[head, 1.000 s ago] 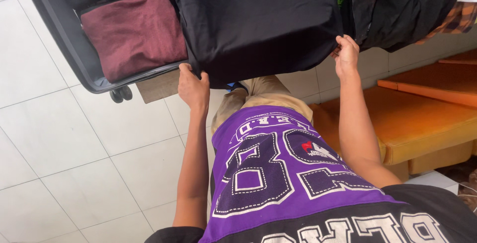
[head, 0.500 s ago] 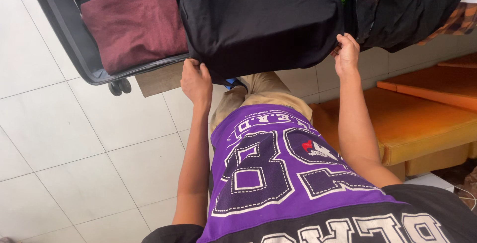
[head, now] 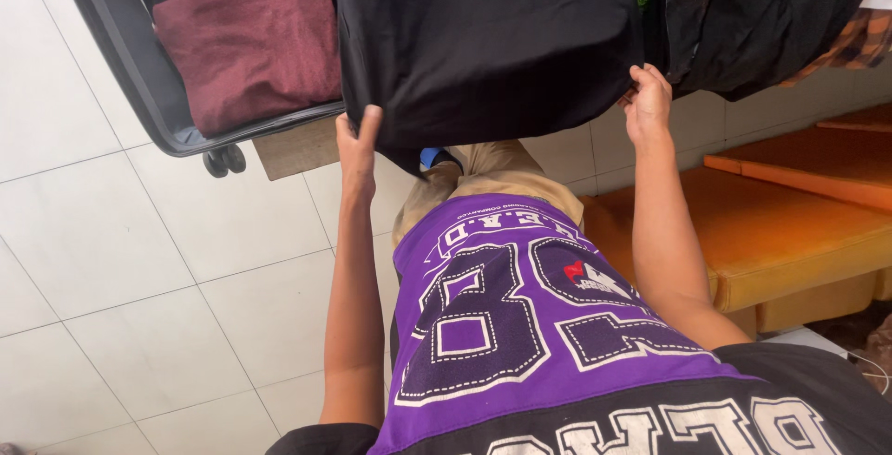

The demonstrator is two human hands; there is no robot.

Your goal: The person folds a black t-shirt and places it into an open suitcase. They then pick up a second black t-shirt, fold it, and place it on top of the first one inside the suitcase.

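White tiled floor filled the left side of the view; an orange cushioned seat lay along the right edge. An open dark suitcase sat at the floor's top-left, a folded maroon garment packed inside against its near wall. A black garment was held spread out, overlapping the suitcase's right edge and hanging above the person's knees. More dark clothing was heaped top right, above the seat. Left hand: grip closed on the black garment's lower-left corner, one finger extended up over the cloth. Right hand: grip pinched on its lower-right corner.
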